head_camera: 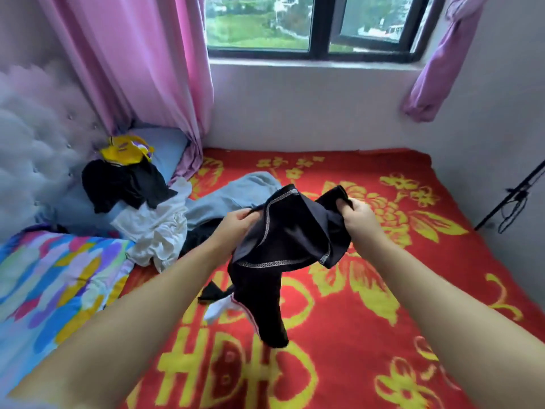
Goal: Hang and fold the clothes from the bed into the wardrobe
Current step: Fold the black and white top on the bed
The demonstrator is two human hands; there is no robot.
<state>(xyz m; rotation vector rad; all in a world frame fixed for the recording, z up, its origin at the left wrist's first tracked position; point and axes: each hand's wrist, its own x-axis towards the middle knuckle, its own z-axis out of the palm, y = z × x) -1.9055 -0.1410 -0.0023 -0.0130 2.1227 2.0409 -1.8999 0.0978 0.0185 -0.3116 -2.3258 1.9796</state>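
Note:
A black garment with pale stitched seams hangs above the red bed cover, inside out, its lower end dangling with a white part showing. My left hand grips its left edge and my right hand grips its right edge, both held out in front of me. More clothes lie at the bed's left: a white garment, a light blue one, a black one and a yellow one. The wardrobe is out of view.
A colourful quilt lies at the left edge. A padded headboard and pink curtain stand behind the clothes pile. The window and white wall close off the far side. A black stand leans at the right wall.

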